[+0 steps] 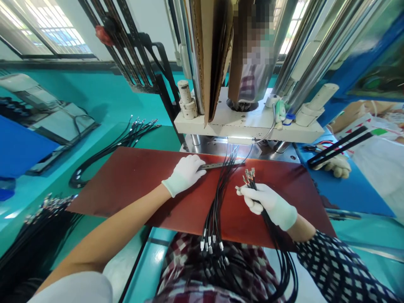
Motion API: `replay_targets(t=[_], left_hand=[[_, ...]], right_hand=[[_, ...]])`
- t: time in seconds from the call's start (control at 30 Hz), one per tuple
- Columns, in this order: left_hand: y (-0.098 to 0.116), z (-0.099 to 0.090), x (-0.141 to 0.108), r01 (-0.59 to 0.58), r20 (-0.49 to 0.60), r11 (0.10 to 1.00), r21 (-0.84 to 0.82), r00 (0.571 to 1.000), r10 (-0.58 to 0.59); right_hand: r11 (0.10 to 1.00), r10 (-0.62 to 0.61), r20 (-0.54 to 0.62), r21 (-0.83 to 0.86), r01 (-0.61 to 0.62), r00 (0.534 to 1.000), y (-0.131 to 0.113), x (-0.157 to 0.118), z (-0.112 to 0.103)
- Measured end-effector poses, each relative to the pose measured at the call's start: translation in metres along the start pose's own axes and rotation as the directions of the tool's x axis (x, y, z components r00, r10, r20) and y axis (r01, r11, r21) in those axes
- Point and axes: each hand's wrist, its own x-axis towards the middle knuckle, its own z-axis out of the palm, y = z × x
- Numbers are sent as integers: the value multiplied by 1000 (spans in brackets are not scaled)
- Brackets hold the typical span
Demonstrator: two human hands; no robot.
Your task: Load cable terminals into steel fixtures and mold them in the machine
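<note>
My left hand (pixel 187 173), in a white glove, is closed on the left end of a thin dark metal bar (pixel 211 166). The bar runs to the right across a row of black cables (pixel 217 193), whose far ends reach under the press and whose near ends, with silvery metal tips, hang toward my lap. Gloved too, my right hand (pixel 268 203) grips a bundle of black cables (pixel 277 240) just below their metal terminals (pixel 249 174). That bundle loops down past the board's front edge. A reddish-brown board (pixel 148 168) lies beneath both hands.
A white press plate (pixel 217 122) with steel columns stands ahead. More black cables lie at left, one looped bundle (pixel 104 147) and one thick pile (pixel 34 231). At right, a work glove (pixel 339 165) rests on a blue surface (pixel 362 189). Cardboard (pixel 208 63) stands upright at the press.
</note>
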Motion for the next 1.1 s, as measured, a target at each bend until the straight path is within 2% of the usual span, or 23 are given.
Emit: replay_targets(t=[0.17, 0.27, 0.37, 0.5, 0.6, 0.67, 0.7, 0.77, 0.83, 0.9, 0.93, 1.0, 1.1], left_hand=[[-2, -6, -21, 91, 48, 995, 46, 994, -93], [4, -10, -33, 145, 64, 984, 101, 986, -152], [8, -17, -50, 248, 83, 956, 157, 961, -263], [8, -33, -74, 398, 117, 917, 24, 910, -398], [7, -49, -84, 347, 63, 895, -281, 937, -344], [10, -58, -83, 260, 101, 783, -565, 964, -246], [13, -60, -80, 233, 160, 684, -691, 973, -169], [23, -59, -69, 253, 295, 410, -876, 955, 41], [37, -49, -55, 305, 333, 144, -941, 907, 259], [54, -34, -41, 347, 308, -49, -937, 882, 357], [61, -26, -34, 363, 305, -108, -925, 884, 355], [74, -11, -24, 381, 316, -171, -909, 894, 317], [85, 1, -13, 403, 330, -221, -888, 894, 303]], right_hand=[[993, -32, 96, -111, 42, 995, -8, 4, 12], [985, -82, 106, -141, 97, 991, -9, 3, 12], [983, -110, 108, -136, 124, 988, -6, 2, 9], [982, -88, 126, -155, 107, 988, -5, 3, 7], [985, -92, 174, -131, 115, 981, -4, 4, 7], [997, -69, 273, -7, 74, 960, -2, 4, 6], [996, -59, 332, 76, 35, 941, -1, 3, 6], [973, -60, 425, 225, -42, 903, -1, -1, 8], [961, -72, 425, 270, -51, 902, -4, -7, 12], [983, -60, 332, 184, -2, 941, -8, -13, 17], [993, -55, 263, 112, 26, 963, -11, -16, 20], [999, -51, 134, -10, 53, 990, -14, -19, 25], [995, -53, 41, -83, 57, 998, -15, -18, 32]])
